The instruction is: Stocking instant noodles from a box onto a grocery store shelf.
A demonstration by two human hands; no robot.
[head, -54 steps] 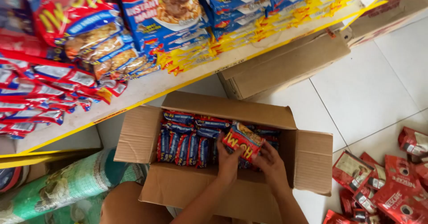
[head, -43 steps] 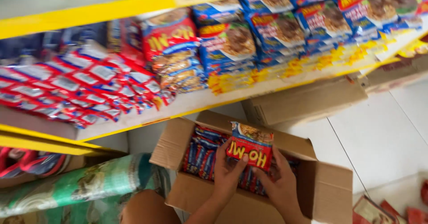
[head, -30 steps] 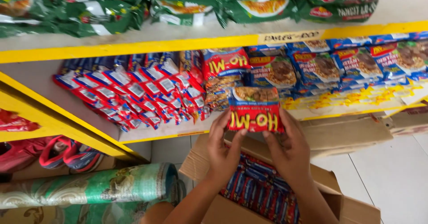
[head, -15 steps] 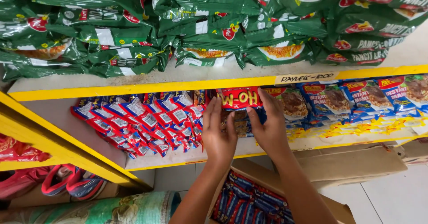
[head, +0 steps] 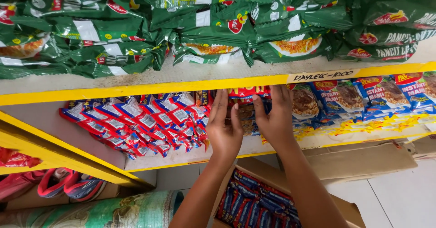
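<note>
A red noodle packet sits in the middle shelf, pressed between both my hands. My left hand lies flat against its left side, next to a slanted row of blue-and-red packets. My right hand holds its right side, beside blue noodle packets. The packet's red top edge shows just under the yellow shelf lip. Below my forearms stands an open cardboard box filled with several more packets.
Green noodle packets crowd the upper shelf. A flattened cardboard box lies under the shelf on the white tiled floor. A green patterned sack and red-and-grey footwear are at lower left.
I lifted the red packet out of the cardboard box with both hands, raised it to the middle shelf and pushed it in among the other packets. The view tilted up.
</note>
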